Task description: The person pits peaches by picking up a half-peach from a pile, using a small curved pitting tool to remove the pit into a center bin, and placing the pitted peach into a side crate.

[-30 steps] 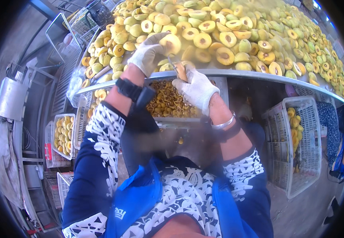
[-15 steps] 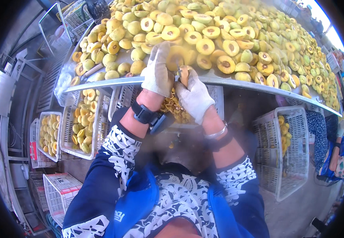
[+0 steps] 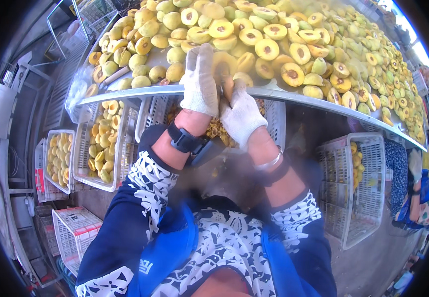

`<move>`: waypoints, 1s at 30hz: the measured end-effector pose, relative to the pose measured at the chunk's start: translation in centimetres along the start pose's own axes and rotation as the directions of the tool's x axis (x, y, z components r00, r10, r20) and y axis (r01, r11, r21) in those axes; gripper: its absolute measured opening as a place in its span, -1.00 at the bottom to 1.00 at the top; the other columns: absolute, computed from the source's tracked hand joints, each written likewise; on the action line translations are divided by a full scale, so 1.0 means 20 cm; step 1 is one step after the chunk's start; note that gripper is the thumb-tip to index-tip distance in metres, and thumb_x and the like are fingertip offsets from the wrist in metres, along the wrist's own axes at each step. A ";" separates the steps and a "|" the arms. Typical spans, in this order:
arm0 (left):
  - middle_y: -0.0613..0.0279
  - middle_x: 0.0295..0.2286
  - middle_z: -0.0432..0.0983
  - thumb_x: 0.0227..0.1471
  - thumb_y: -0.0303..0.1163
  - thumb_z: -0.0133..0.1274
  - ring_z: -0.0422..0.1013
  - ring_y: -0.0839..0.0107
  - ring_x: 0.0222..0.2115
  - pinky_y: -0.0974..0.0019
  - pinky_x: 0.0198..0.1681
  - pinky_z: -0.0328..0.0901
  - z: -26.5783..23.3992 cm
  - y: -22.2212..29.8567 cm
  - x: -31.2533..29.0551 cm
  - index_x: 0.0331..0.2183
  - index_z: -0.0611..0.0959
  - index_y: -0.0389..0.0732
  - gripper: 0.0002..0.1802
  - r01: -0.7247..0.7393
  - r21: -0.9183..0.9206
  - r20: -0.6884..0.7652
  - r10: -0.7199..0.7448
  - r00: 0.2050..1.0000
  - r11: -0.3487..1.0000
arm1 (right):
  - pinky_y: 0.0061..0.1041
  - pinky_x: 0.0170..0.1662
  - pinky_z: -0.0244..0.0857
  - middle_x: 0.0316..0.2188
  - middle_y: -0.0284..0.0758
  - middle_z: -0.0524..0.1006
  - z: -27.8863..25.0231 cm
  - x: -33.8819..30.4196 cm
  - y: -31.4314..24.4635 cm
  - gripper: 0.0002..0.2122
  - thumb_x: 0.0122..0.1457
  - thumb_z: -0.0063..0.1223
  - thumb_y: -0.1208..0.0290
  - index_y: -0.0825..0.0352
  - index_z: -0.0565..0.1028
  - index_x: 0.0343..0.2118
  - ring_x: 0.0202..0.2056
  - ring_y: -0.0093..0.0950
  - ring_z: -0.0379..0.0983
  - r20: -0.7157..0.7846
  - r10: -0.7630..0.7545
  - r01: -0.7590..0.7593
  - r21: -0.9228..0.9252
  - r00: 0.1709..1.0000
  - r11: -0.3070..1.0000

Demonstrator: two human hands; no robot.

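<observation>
My gloved left hand [image 3: 198,81] is closed around a yellow peach half [image 3: 224,60] at the table's near edge. The fruit is partly blurred. From the right, my gloved right hand [image 3: 243,115] grips a short tool with a brown wooden handle [image 3: 228,87], its upper end against the cut face of that half. The tool's tip is hard to make out. Beyond both hands lies a heap of halved yellow-green peaches [image 3: 274,32], many with brown centres showing. Below them, a white crate [image 3: 275,123] holds small brownish-yellow scraps.
The metal table edge [image 3: 140,92] runs across in front of me. A wooden-handled tool [image 3: 117,75] lies on the table at left. Crates of peach halves [image 3: 78,163] stand on the left, with another white crate [image 3: 346,198] at right. A co-worker's arm [image 3: 415,198] shows far right.
The view has shifted slightly, and the heap sits a little differently in it. Both hands have stayed together at the table edge, the tool now closer against the peach half.
</observation>
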State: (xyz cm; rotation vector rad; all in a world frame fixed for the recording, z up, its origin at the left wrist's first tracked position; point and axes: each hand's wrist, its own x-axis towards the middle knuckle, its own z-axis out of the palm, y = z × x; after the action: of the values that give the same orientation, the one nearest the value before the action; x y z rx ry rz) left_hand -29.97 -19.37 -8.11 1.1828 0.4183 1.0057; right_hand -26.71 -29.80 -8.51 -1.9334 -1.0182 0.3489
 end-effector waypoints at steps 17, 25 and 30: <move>0.16 -0.53 0.56 0.16 -0.16 -0.06 0.44 0.48 -0.54 0.45 -0.45 0.34 -0.07 0.08 -0.03 -0.44 0.60 -0.35 -0.59 0.035 -0.020 0.317 -0.027 0.948 0.999 | -0.72 -0.73 0.02 -0.63 -0.40 0.38 -0.16 -0.11 -0.07 -0.72 0.09 -0.01 0.37 0.27 0.35 -0.12 -0.77 -0.71 0.16 0.597 0.161 -0.518 0.492 0.786 0.700; 0.06 -0.53 0.47 0.09 0.30 -0.27 0.44 0.27 -0.52 0.29 -0.49 0.37 -0.14 0.17 0.01 -0.60 0.49 -0.22 -0.27 -0.147 0.138 0.731 0.000 0.682 0.979 | -0.72 -0.77 -0.03 -0.67 -0.39 0.38 -0.23 -0.14 -0.02 -0.84 0.04 0.06 0.37 0.30 0.36 -0.38 -0.80 -0.72 0.14 0.753 0.044 -0.542 0.430 0.656 0.722; 0.09 -0.48 0.53 0.07 0.38 -0.37 0.50 0.32 -0.44 0.30 -0.38 0.45 -0.24 0.23 0.05 -0.47 0.55 -0.24 -0.18 0.143 0.199 0.389 -0.212 0.896 0.970 | -0.63 -0.73 0.08 -0.65 -0.32 0.42 -0.14 -0.14 0.01 -0.76 0.02 0.05 0.36 0.32 0.33 -0.28 -0.77 -0.63 0.23 0.764 0.117 -0.511 0.301 0.634 0.805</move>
State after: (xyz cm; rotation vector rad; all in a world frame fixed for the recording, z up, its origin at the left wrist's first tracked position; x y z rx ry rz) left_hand -35.05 -15.67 -5.51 1.4387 0.2729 0.5498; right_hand -26.63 -33.65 -7.45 -1.4749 -0.8931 1.5428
